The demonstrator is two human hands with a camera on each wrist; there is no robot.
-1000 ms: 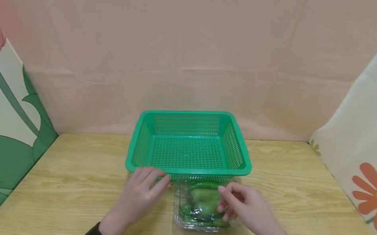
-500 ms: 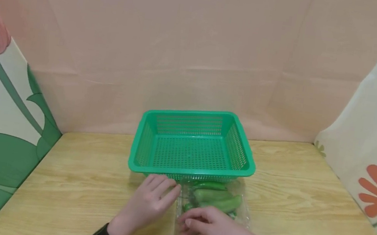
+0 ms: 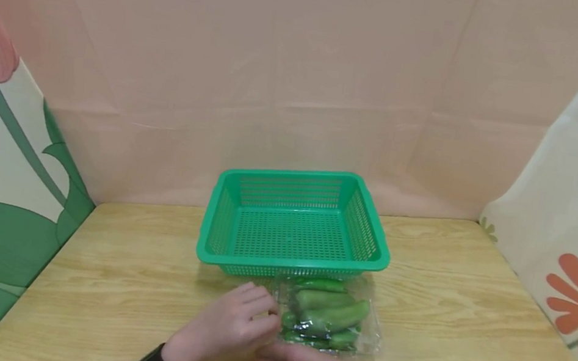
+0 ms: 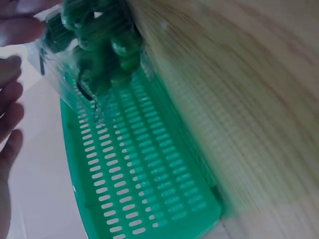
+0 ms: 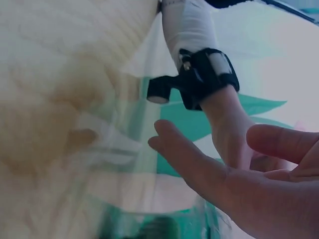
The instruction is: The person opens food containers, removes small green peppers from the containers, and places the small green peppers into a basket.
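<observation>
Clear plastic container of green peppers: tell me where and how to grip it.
Probably by the side walls of the clear plastic container, from left and right at once: it is rectangular and lies flat, while its far edge sits close up to the green basket, leaving little room there.

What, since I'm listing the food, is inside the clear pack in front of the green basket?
What look like green peppers lie inside the clear pack, seen through its plastic. The upper ones cover the pack's bottom, which cannot be seen.
</observation>
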